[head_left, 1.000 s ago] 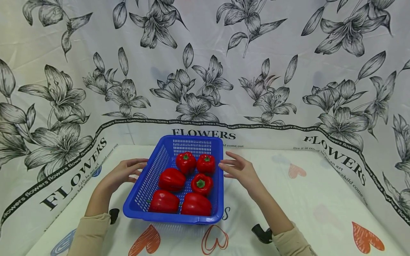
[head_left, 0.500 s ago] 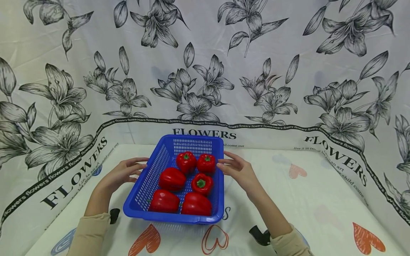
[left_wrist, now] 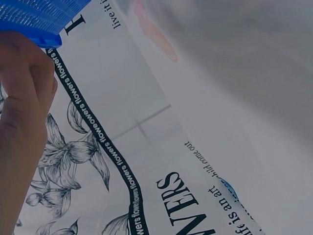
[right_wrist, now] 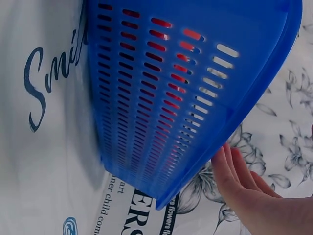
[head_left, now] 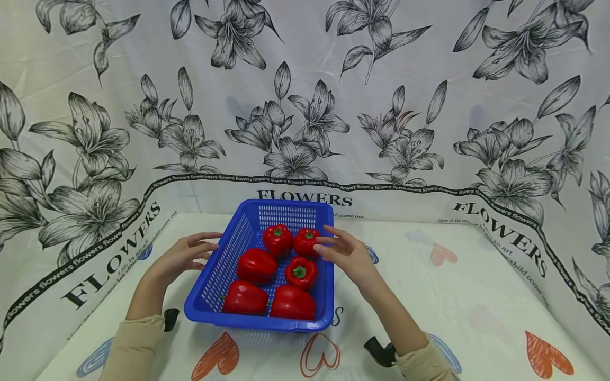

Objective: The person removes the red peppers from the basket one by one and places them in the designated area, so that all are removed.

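A blue plastic basket (head_left: 324, 304) with slotted walls holds several red bell peppers (head_left: 256, 264). My left hand (head_left: 183, 256) is at its left rim, fingers loosely bent and fingertips next to the edge; whether they touch it I cannot tell. In the left wrist view, the left hand (left_wrist: 24, 73) appears just below a corner of the basket (left_wrist: 39, 36). Over the right rim reaches my right hand (head_left: 350, 256), its fingers spread beside the back right pepper (head_left: 305, 241) and holding nothing. The right wrist view shows the right hand (right_wrist: 244, 188) beyond the rim, fingertips partly hidden.
A white cloth (head_left: 410, 307) printed with hearts covers the table. Behind it hangs a curtain (head_left: 405, 63) with black flower drawings. Dark wrist mounts (head_left: 381, 352) sit near both sleeves.
My right hand has moved left, from outside the basket's right rim to over it, close to the back right pepper. The left hand, basket and peppers have stayed in place.
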